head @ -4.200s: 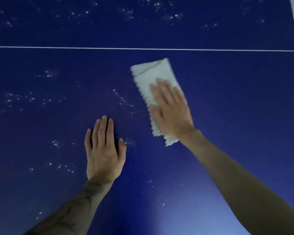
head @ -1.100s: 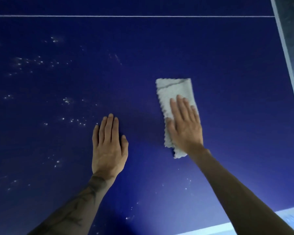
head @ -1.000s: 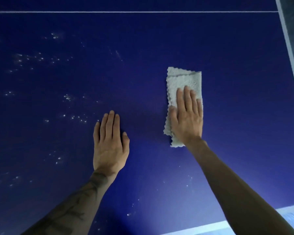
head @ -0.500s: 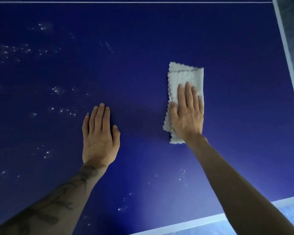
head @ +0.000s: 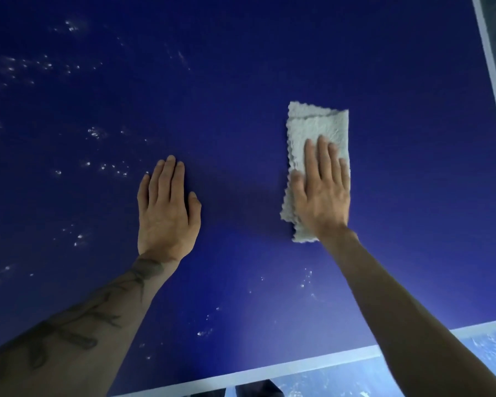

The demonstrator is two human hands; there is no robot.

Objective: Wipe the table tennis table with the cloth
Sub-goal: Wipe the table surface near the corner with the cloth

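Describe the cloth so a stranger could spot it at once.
Start with the dark blue table, then its right half. There the right hand presses flat on a folded pale cloth. Its wavy edge and light colour set it apart from the scattered white specks.

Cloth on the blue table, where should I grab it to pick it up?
I'd pinch the cloth at its far short end, coming down from above. That end lies bare, with folded layers to catch; the right hand presses flat on the nearer part.

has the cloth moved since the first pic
Yes. The cloth has come back toward the person and rightward, closer to the white stripe on the right.
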